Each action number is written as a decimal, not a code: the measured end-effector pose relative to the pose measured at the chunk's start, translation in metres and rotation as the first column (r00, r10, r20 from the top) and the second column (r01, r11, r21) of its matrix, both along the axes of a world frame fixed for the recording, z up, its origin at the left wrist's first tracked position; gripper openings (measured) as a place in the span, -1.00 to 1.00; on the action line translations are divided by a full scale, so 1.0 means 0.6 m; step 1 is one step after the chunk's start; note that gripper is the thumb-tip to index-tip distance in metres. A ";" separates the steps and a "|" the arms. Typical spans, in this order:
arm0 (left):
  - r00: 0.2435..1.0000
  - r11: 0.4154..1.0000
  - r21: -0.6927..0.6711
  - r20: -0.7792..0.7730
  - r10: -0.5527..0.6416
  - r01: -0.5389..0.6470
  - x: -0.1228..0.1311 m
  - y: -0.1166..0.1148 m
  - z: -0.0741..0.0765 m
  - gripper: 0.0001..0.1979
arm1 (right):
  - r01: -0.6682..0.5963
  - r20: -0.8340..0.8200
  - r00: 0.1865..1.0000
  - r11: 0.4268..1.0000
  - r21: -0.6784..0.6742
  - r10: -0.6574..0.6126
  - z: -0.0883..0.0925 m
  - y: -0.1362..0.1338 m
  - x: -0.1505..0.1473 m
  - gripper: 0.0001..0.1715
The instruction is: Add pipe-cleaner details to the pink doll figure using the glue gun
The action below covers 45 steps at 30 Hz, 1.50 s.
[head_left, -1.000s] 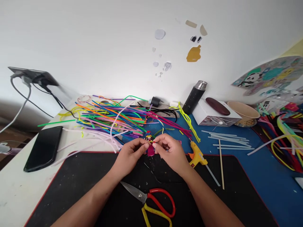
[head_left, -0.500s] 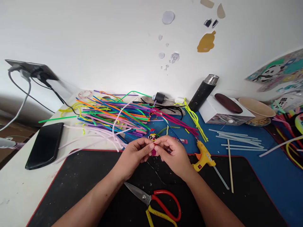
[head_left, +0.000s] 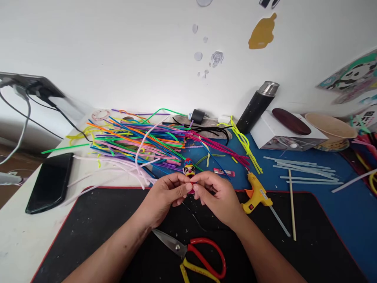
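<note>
Between my two hands is a small figurine (head_left: 189, 169) with a painted face and a red, blue and yellow headpiece. It stands upright above my fingertips, and its lower part is mostly hidden by them. My left hand (head_left: 169, 192) pinches it from the left with thumb and forefinger. From the other side my right hand (head_left: 216, 193) pinches the same spot, where a bit of red and magenta shows. Below the hands, scissors (head_left: 188, 251) with one red and one yellow handle lie on the black mat (head_left: 97, 220).
Behind lies a heap of coloured pipe cleaners (head_left: 141, 141). To the right are a yellow glue gun (head_left: 257, 192), a wooden stick (head_left: 292, 208), glue sticks (head_left: 306, 169), a black thermos (head_left: 257, 108) and a white box (head_left: 288, 131). A phone (head_left: 50, 182) lies left.
The view has tilted down slightly. The figurine's face shows a little more above my fingers, while both hands keep pinching it in nearly the same place.
</note>
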<state>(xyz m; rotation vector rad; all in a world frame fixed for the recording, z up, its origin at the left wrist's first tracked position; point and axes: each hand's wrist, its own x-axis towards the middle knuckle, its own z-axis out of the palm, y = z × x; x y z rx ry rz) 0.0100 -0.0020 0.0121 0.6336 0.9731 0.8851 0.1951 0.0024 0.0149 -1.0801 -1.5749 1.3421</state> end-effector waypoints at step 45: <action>0.860 0.956 0.277 -0.506 0.062 0.094 -0.026 0.004 0.022 -0.56 | 0.120 -0.050 0.992 0.993 -0.007 -0.120 -0.002 0.001 0.007 -0.90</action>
